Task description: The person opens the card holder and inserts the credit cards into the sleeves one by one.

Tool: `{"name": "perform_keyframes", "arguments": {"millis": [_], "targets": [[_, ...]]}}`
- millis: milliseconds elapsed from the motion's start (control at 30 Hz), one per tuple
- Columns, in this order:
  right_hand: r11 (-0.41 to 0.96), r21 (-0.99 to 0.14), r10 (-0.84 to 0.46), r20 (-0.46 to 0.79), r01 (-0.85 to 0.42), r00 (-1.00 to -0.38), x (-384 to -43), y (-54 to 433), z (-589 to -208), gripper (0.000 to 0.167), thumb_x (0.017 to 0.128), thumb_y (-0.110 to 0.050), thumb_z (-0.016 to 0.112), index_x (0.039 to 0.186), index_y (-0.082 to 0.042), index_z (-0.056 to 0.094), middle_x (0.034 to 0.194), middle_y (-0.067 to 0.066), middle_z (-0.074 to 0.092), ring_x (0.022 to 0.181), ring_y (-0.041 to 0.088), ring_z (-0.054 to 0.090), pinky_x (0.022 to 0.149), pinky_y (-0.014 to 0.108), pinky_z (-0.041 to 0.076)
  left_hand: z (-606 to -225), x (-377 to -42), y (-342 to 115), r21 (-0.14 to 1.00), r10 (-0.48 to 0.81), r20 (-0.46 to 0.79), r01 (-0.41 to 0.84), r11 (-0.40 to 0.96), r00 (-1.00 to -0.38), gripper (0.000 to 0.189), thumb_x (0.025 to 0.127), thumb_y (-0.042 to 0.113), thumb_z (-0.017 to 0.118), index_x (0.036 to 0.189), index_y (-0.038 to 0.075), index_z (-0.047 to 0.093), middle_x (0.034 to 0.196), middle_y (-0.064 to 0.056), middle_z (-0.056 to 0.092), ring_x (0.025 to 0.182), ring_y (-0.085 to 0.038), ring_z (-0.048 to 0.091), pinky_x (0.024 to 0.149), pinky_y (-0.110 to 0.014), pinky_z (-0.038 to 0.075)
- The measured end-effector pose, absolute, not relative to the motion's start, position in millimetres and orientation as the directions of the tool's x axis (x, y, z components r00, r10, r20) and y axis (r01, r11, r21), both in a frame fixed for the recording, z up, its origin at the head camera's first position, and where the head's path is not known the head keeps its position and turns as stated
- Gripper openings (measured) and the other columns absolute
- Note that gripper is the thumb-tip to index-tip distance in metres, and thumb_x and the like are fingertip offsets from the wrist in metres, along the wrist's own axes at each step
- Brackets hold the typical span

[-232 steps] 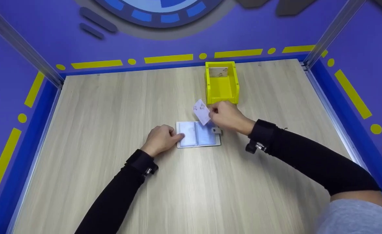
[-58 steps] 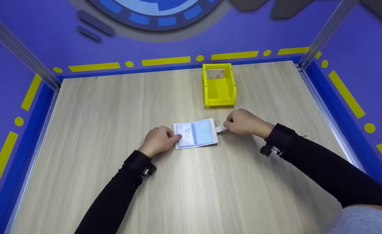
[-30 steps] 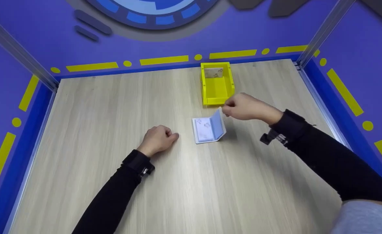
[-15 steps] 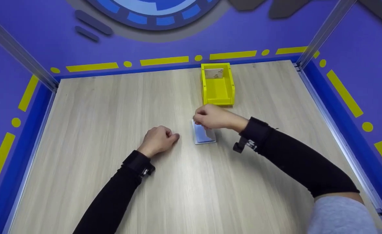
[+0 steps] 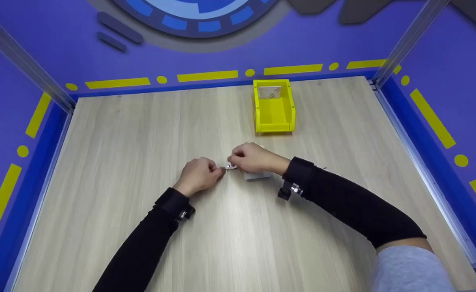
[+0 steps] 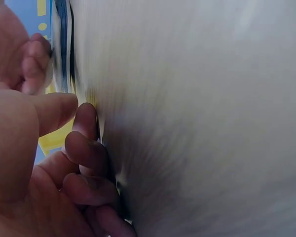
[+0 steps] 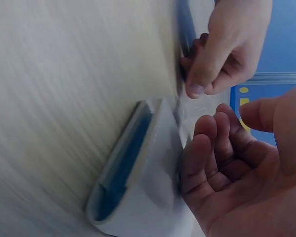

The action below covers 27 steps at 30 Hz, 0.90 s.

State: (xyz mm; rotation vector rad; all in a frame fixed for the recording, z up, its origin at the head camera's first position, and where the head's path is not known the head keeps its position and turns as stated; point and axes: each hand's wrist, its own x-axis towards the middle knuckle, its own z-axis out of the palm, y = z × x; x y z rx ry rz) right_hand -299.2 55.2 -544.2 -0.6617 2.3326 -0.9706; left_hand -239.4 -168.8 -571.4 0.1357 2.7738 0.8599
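A small white card album (image 5: 257, 175) with blue inner pages lies folded over on the table, mostly under my right hand (image 5: 251, 157). In the right wrist view the album (image 7: 155, 173) shows its folded edge, with blue pages inside. The fingers of that hand are bent against the cover, and its thumb stands apart from them. The album's strap (image 5: 231, 167), with a round snap, sticks out to the left between the hands. My left hand (image 5: 199, 173) rests on the table, loosely curled, its thumb tip by the strap's end; whether they touch is unclear.
Behind the hands stands a yellow bin (image 5: 274, 111) with a patterned card (image 5: 269, 92) leaning on its back wall. Blue panels (image 5: 205, 61) with yellow marks enclose the wooden table (image 5: 149, 129) at the back and sides.
Earlier my right hand held a card over the spread album; that card then lies in the left pocket. The right hand has folded the cover over leftward. My left hand has let go of the album.
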Motion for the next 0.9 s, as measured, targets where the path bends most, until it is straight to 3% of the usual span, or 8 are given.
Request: {"name": "perform_keyframes", "arguments": {"millis": [233,467,667,900], "targets": [[0.604,-0.779,-0.552,-0.256,-0.169,-0.793,-300.0,61.7,-550.7,0.023,0.109,-0.024,0.059,0.109,-0.005,0.073,0.079,-0.003,0.064,0.066,0.009,0.057,0.063,0.025,0.047,-573.3,-239.6,-168.8,0.573,0.148,-0.186,0.015,0.82,-0.971,0.046,0.101,0.041,0.074,0.062,0.023,0.061,0.06,0.01,0.051,0.061,-0.016,0.049,0.061,-0.032,0.034],[0.617,-0.752,-0.542,-0.19,-0.234,-0.818,-305.6,77.8,-546.9,0.009,0.101,-0.013,0.066,0.105,-0.009,0.073,0.089,-0.002,0.065,0.078,0.011,0.057,0.071,0.024,0.047,-571.0,-238.7,-167.7,0.574,0.136,-0.182,0.007,0.819,-0.974,0.047,0.102,0.044,0.075,0.063,0.023,0.061,0.061,0.01,0.05,0.063,-0.016,0.048,0.062,-0.032,0.034],[0.634,-0.735,-0.536,-0.195,-0.239,-0.821,-309.3,94.2,-546.6,0.006,0.096,-0.01,0.072,0.102,-0.008,0.072,0.085,-0.002,0.063,0.076,0.012,0.057,0.067,0.024,0.047,-570.5,-238.2,-167.4,0.574,0.124,-0.181,-0.002,0.819,-0.976,0.051,0.102,0.044,0.075,0.06,0.024,0.055,0.059,0.01,0.046,0.063,-0.017,0.047,0.063,-0.033,0.033],[0.716,-0.656,-0.481,-0.216,-0.239,-0.85,-309.0,109.8,-548.8,0.011,0.096,-0.019,0.076,0.096,-0.01,0.071,0.082,-0.002,0.061,0.076,0.014,0.056,0.07,0.028,0.045,-570.7,-237.7,-165.7,0.568,0.128,-0.171,0.009,0.823,-0.977,0.054,0.103,0.045,0.074,0.059,0.024,0.051,0.058,0.011,0.042,0.062,-0.016,0.044,0.062,-0.033,0.031]]}}
